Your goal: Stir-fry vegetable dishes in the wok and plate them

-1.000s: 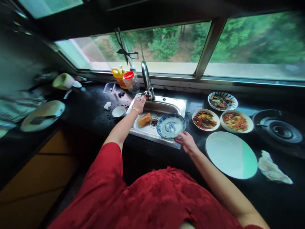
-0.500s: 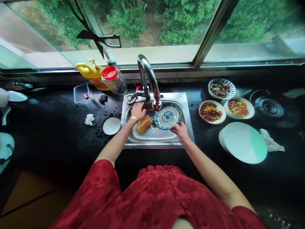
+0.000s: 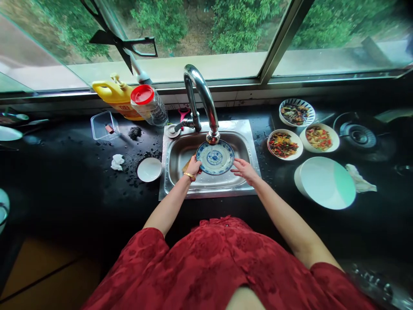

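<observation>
A blue-and-white plate is tilted up under the tap's spout, above the sink basin. My left hand grips its left rim. Close to the right rim, my right hand has its fingers stretched out and apart; whether a fingertip touches the plate is hard to tell. Behind my left hand lies a brown loofah-like scrubber, mostly hidden. The chrome tap arches over the plate, and I can make out no clear stream of water.
On the left counter are a small white dish, crumpled tissue, a clear plastic box, a red-lidded jar and a yellow jug. To the right stand several food bowls and a large white bowl.
My left hand has come from beside the tap's base to the plate's left rim. The plate has shifted left, and my right hand's fingers have opened from its edge. The view has shifted slightly.
</observation>
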Tool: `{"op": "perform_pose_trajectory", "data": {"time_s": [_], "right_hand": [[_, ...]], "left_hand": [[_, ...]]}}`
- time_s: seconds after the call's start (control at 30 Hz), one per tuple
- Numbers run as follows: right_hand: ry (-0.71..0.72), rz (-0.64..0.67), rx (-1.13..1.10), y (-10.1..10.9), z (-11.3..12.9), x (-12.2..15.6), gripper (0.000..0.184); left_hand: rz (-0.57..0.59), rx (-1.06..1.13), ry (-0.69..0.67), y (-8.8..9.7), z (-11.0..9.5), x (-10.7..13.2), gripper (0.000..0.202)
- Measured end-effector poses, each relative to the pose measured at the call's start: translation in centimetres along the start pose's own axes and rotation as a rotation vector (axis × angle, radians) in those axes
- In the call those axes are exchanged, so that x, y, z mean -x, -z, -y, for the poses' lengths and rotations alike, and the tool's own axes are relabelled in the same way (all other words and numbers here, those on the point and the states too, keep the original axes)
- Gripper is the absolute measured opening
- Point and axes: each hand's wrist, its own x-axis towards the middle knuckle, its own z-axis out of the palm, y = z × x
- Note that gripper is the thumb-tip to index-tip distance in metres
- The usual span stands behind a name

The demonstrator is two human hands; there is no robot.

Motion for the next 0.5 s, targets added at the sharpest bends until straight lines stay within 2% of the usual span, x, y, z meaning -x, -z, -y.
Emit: {"op": "perform_pose_trajectory", "data": {"time_s": [0.13, 0.23, 0.33, 0.4, 0.5], "right_hand": [[0.071, -0.183, 0.043, 2.9, -0.5, 0.5, 0.030], [0.085, -0.252, 0.061, 5.3, -1.3, 1.7, 0.026], [0.098, -0.285, 0.060, 7.0, -2.3, 3.1, 0.026], [0.109, -0.307, 0.053, 7.8, -2.8, 3.9, 0.026], [0.125, -0.330, 0.048, 8.7, -3.0, 4.9, 0.028]], "left_hand": [[-0.176, -0.183, -0.086, 1.1, -1.0, -0.3, 0.036], [-0.203, -0.389, -0.130, 2.8, -1.9, -0.6, 0.029], [-0.250, -0.448, -0.158, 3.9, -2.5, -1.1, 0.028], [-0.261, -0.421, -0.128, 3.4, -2.7, -1.4, 0.028], [-0.182, -0.377, -0.037, 1.5, -2.2, -1.7, 0.026]]}}
